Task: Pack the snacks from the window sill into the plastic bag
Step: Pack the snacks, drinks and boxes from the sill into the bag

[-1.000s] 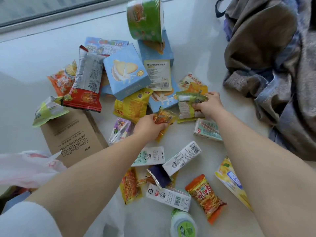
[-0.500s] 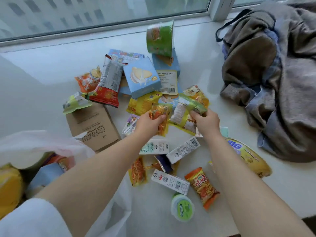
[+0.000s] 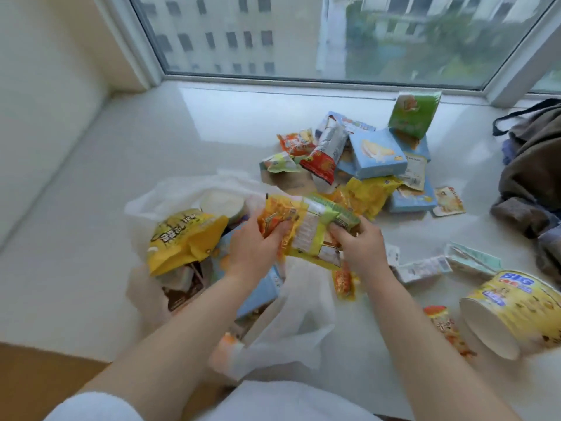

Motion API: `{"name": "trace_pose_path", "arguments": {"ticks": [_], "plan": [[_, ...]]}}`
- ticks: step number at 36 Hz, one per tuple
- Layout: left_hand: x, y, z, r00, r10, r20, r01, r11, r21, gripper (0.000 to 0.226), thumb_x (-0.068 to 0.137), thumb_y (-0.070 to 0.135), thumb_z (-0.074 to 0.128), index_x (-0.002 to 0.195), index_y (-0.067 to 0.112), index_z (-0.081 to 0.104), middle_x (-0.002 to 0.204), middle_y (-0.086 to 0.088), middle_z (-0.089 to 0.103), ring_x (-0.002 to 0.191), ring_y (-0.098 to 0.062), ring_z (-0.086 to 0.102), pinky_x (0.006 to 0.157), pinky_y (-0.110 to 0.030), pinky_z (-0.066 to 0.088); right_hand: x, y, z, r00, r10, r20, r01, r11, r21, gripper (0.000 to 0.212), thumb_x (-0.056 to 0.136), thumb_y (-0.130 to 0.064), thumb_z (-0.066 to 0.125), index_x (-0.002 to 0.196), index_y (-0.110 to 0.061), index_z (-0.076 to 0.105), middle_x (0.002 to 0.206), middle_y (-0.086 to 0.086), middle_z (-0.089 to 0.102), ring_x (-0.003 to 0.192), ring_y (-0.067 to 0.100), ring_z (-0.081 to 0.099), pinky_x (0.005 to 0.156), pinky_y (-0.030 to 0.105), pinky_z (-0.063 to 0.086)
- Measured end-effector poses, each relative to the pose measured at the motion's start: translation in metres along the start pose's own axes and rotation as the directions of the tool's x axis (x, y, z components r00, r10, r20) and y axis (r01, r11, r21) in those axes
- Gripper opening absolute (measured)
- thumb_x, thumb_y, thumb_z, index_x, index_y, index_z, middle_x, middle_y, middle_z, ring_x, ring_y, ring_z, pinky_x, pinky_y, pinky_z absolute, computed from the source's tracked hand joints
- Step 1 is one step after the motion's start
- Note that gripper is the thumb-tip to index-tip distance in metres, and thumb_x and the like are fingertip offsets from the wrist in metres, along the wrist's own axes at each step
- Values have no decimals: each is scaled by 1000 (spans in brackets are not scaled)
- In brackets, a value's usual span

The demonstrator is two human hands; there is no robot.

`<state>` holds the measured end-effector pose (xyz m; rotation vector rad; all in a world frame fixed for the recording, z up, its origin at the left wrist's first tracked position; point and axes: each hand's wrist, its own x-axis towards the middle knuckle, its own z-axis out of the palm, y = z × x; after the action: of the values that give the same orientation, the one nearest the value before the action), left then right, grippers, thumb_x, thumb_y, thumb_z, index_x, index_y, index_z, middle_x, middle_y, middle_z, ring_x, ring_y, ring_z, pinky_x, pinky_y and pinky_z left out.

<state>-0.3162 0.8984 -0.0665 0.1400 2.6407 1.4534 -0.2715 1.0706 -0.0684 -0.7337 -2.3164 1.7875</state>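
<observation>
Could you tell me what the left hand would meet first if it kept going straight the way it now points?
Probably the orange snack packet that the left hand already grips; beyond it, the snack pile, though depth is unclear.

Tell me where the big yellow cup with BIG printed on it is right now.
In the head view the yellow BIG cup lies on its side at the lower right of the window sill, beyond the right hand, with small orange packets just left of it.

Snack packets (image 3: 312, 235) held above open white plastic bag (image 3: 297, 302); others piled on sill (image 3: 373, 165).
</observation>
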Motion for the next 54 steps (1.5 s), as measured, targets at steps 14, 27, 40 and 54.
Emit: {"name": "trace_pose_path", "arguments": {"ticks": [14, 27, 40, 54], "plan": [[-23, -165, -105, 958, 94, 271, -284, 453, 845, 32, 49, 28, 87, 70, 23, 65, 65, 8, 67, 70, -23, 58, 58, -29, 36, -50, 15, 148, 923, -15, 385, 319, 588, -743, 17, 87, -33, 53, 92, -17, 59, 107, 0, 61, 113, 26, 44, 91, 37, 36], [-32, -215, -130, 920, 158, 358, -392, 386, 835, 53, 52, 56, 81, 86, 18, 70, 82, -2, 67, 77, -26, 63, 63, -37, 50, -59, 22, 233, 925, 95, 369, 297, 427, -854, 31, 90, -35, 50, 115, -18, 58, 150, 13, 26, 137, 33, 22, 107, 43, 26], [-43, -171, -87, 681, 635, 363, -720, 496, 485, 10, 85, 26, 56, 88, 19, 63, 81, 1, 61, 69, -21, 53, 53, -32, 38, -65, 39, 169, 882, -469, 47, 376, 641, -669, 23, 81, -30, 49, 89, -13, 61, 87, 4, 61, 79, 26, 55, 67, 34, 45], [-24, -43, 54, 703, 631, 327, -710, 638, 297, 18, 79, 15, 51, 92, 16, 64, 85, -2, 60, 66, -18, 57, 52, -28, 47, -53, 106, 5, 932, 55, -358, -265, 778, -570, 27, 81, -10, 57, 108, -6, 61, 114, 15, 57, 106, 34, 46, 91, 40, 37]]}}
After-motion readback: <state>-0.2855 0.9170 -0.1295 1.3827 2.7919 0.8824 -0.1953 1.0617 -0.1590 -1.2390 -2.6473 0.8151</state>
